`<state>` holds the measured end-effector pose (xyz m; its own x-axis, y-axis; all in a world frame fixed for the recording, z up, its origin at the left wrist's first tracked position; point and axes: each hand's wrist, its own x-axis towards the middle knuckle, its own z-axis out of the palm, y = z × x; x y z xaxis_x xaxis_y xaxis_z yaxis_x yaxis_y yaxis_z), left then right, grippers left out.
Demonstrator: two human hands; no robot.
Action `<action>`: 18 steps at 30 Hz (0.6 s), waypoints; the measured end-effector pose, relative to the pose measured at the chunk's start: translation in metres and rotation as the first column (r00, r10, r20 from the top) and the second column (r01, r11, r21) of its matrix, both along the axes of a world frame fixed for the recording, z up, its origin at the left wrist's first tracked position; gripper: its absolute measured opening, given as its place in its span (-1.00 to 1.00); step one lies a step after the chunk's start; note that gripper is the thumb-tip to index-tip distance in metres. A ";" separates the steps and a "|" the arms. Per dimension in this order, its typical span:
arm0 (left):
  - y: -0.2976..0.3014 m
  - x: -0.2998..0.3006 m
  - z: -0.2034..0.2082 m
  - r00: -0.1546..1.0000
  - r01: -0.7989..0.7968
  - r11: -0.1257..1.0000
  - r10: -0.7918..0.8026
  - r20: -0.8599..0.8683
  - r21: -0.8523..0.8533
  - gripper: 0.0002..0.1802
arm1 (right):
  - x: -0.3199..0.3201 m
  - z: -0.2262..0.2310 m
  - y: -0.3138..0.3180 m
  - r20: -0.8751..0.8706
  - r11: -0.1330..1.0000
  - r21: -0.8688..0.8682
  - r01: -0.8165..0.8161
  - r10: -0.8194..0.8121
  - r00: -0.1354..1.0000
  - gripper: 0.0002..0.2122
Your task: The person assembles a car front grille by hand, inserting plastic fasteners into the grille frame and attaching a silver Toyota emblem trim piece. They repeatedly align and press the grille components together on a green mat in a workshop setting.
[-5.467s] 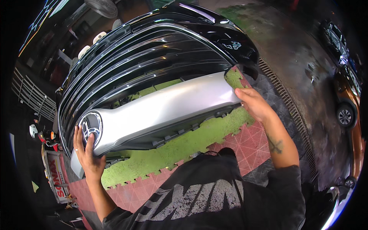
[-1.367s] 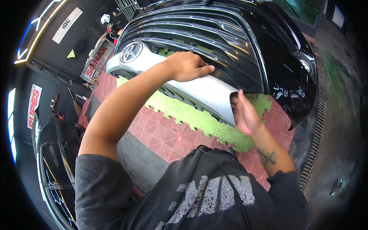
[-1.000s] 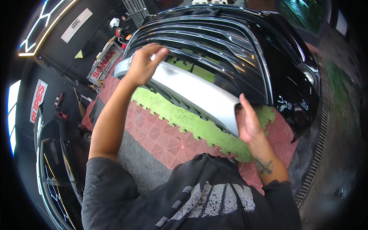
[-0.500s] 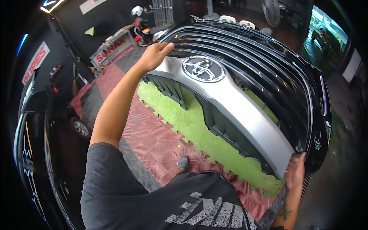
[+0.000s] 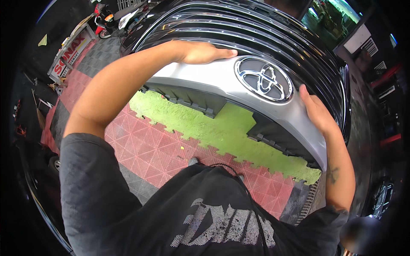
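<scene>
A silver front grille panel (image 5: 188, 74) with a round chrome emblem (image 5: 264, 80) spans the space in front of me. Its underside carries black plastic flaps. My left hand (image 5: 205, 52) grips the upper edge left of the emblem, thumb stretched toward it and the other fingers mostly hidden. To the emblem's right, my right hand (image 5: 317, 112) is closed over the panel, its thumb pointing up and other fingers out of sight. Right behind the panel lies a black car front with chrome slats (image 5: 256, 32); I cannot tell whether they touch.
Green foam matting (image 5: 192, 121) with a toothed edge lies below the panel, over red floor tiles (image 5: 145, 141) bordered by dark tiles. At the far left stand a workbench (image 5: 74, 47) with a banner and a red and white motorbike (image 5: 102, 20). A dark vehicle's edge shows at left.
Both hands have shifted along the panel toward the emblem, the right one from the panel's lower right end. My view has turned, and the panel now appears more level and closer to the slats.
</scene>
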<state>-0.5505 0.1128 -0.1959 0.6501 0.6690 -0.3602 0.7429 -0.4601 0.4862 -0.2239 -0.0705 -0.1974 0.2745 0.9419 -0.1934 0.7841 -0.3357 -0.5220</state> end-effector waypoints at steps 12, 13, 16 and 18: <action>0.003 0.001 -0.005 0.998 0.052 0.997 -0.050 -0.039 0.064 0.25 | -0.022 -0.007 0.023 0.132 0.993 -0.120 0.020 -0.004 0.991 -0.02; 0.003 0.000 -0.005 0.998 0.047 0.997 -0.045 -0.046 0.056 0.25 | -0.023 -0.007 0.023 0.119 0.991 -0.130 0.010 0.006 0.993 -0.02; 0.015 -0.004 -0.022 0.999 0.052 0.997 -0.052 0.004 0.065 0.25 | -0.025 -0.018 0.027 0.206 0.996 0.041 -0.075 0.065 0.976 -0.01; 0.013 -0.007 -0.022 0.998 0.054 0.994 -0.057 0.027 0.099 0.24 | -0.014 -0.019 0.022 0.161 0.996 0.079 -0.048 0.035 0.986 -0.05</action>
